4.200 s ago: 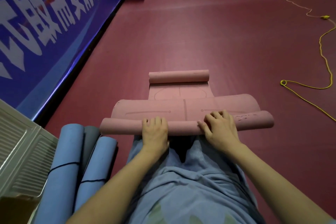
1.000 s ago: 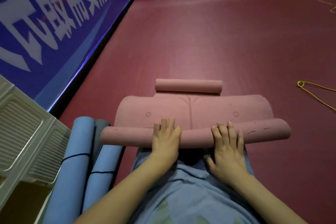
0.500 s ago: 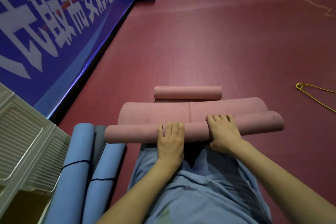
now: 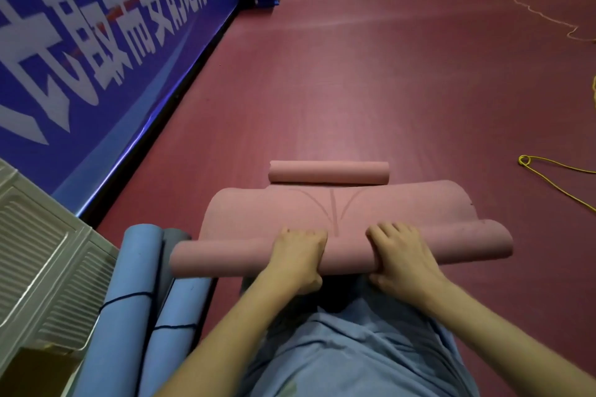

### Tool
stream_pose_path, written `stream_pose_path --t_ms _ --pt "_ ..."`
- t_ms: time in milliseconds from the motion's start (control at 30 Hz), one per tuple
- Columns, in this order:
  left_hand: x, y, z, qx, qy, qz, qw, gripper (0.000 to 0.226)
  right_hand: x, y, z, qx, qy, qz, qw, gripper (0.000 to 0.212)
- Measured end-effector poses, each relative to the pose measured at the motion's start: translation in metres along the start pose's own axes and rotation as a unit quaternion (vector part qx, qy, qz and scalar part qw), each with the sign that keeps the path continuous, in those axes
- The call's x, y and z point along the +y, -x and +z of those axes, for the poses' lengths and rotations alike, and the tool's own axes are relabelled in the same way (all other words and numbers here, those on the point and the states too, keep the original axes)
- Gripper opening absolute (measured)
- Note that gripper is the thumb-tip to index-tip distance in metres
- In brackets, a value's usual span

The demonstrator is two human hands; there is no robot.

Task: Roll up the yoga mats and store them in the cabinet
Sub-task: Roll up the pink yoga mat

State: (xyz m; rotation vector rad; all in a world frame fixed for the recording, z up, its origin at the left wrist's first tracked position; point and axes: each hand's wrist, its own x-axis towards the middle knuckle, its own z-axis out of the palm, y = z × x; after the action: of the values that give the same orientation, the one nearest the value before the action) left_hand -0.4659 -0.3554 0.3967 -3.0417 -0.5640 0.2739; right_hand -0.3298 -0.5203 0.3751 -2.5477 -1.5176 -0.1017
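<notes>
The pink mat lies on the floor just in front of the person's knees, its near end wound into a roll that both hands clamp: the left hand and the right hand each curl their fingers over the top, side by side near the middle. The far end has curled into a small roll of its own.

The likeliest fault, I judge, is a crooked roll: the right end looks fatter and looser than the left (a cone in the making), so the edges may stagger. With both hands near the middle, the ends go unpressed and could slacken. The far curl may also bunch when the roll meets it.

The thumbs are hidden under the roll. The blue mats at left run out of view, and only a louvred corner of the cabinet shows, so its opening cannot be seen.
</notes>
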Motion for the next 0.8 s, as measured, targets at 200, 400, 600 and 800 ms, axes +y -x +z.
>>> stream_pose_path --t_ms 200,400,600,800 --pt "0.002 0.008 0.010 -0.041 0.002 -0.017 0.999 0.046 -0.021 0.073 0.036 0.045 0.015 0.018 0.999 0.095" --pt "0.021 0.000 0.007 -0.042 -0.081 -0.091 0.992 0.058 -0.020 0.043 0.042 -0.001 0.017 0.048 0.999 0.108" --pt "0.020 0.004 0.018 0.100 -0.008 -0.120 0.988 0.112 -0.005 0.009 0.034 -0.011 0.032 0.028 0.999 0.101" --pt "0.007 -0.002 0.044 0.194 -0.004 -0.075 0.978 0.069 0.007 -0.039 0.012 -0.092 0.057 -0.001 0.994 0.088"
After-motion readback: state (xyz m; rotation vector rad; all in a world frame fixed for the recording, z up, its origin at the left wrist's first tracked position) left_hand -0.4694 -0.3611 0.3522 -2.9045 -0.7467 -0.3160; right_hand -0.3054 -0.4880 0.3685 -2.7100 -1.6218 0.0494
